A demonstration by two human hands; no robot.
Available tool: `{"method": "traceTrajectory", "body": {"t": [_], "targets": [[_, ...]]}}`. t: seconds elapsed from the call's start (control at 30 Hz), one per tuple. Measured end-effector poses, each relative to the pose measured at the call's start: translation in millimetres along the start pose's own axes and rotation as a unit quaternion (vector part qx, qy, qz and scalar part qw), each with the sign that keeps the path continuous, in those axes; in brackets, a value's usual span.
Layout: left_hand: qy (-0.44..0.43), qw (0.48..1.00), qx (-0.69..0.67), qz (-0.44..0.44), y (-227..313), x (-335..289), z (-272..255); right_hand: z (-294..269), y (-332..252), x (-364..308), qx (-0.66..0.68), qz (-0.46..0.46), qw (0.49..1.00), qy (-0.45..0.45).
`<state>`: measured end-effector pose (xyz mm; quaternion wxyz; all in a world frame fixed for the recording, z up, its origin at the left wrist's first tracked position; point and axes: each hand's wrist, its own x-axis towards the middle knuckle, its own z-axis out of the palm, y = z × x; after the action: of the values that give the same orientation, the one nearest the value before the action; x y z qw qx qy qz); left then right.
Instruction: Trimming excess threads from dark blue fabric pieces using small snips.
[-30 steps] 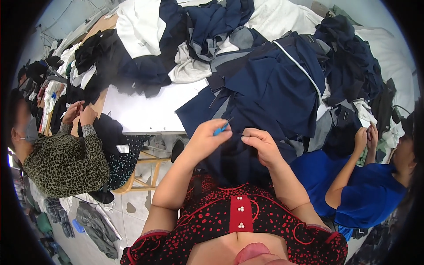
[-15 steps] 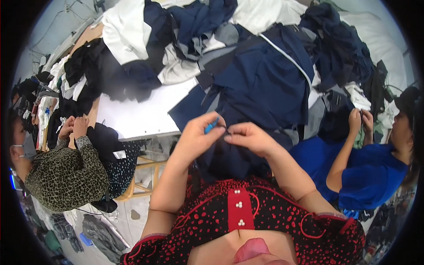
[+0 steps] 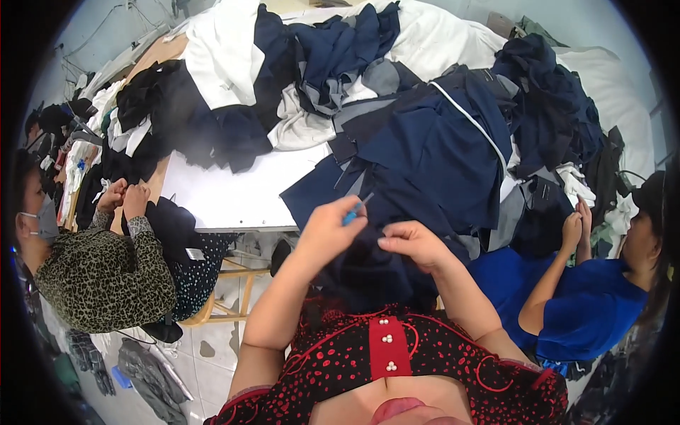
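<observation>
My left hand [image 3: 331, 230] is closed around a small blue-handled tool [image 3: 353, 212] with a thin pointed tip, which points up and away from me. Dark navy cloth [image 3: 365, 273] hangs over my lap below both hands. A little lower and to the right, my right hand [image 3: 418, 244] has thumb and fingers drawn together at the navy cloth, gripping it. The left hand is raised just above the cloth, apart from the right hand. A larger spread of navy fabric [image 3: 432, 152] with a white band lies on the table beyond my hands.
A white tabletop [image 3: 219, 195] shows to the left. White garments [image 3: 223, 60] and dark ones [image 3: 545, 92] are heaped at the back. One person in a patterned top [image 3: 106, 280] sits at left, another in blue [image 3: 588, 301] at right. A wooden stool [image 3: 237, 290] stands at left.
My hands have moved apart from where they met at the cloth; the right one is lower. The tool's tip now shows beyond the left fingers. The view has shifted slightly.
</observation>
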<state>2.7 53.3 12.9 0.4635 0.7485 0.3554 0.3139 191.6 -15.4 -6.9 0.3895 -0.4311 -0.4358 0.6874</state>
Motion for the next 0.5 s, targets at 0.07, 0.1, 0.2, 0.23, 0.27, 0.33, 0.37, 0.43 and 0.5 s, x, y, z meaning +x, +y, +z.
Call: {"method": "traceTrajectory", "body": {"t": [0.07, 0.1, 0.2, 0.23, 0.27, 0.33, 0.37, 0.43, 0.5], "targets": [[-0.010, 1.000, 0.001, -0.028, 7, -7, -4, -1, 1, 0, 0.007, 0.002, 1.000, -0.022], [-0.010, 1.000, -0.007, -0.026, 10, -7, -8, 3, -4, 0, 0.034, -0.008, 0.999, -0.030], [-0.012, 0.995, -0.083, -0.047, 11, -12, -18, 8, -4, -1, 0.061, -0.014, 0.997, -0.040], [-0.015, 0.991, -0.117, -0.061, 10, -14, -20, 5, -4, -1, 0.066, 0.003, 0.996, -0.059], [-0.032, 0.990, -0.116, -0.068, 9, -15, -24, 8, -7, -1, 0.078, -0.006, 0.995, -0.068], [-0.017, 0.985, -0.163, -0.044, 2, -19, -20, 7, -8, -1, 0.087, 0.023, 0.991, -0.101], [-0.028, 0.976, -0.205, -0.062, -1, -22, -23, 11, -6, 2, 0.093, 0.030, 0.990, -0.103], [-0.021, 0.955, -0.283, -0.088, -7, -22, -28, 16, -8, 6, 0.010, -0.110, 0.989, -0.096], [-0.012, 0.947, -0.304, -0.107, -6, -22, -30, 14, -12, 3, -0.007, -0.092, 0.990, -0.106]]}}
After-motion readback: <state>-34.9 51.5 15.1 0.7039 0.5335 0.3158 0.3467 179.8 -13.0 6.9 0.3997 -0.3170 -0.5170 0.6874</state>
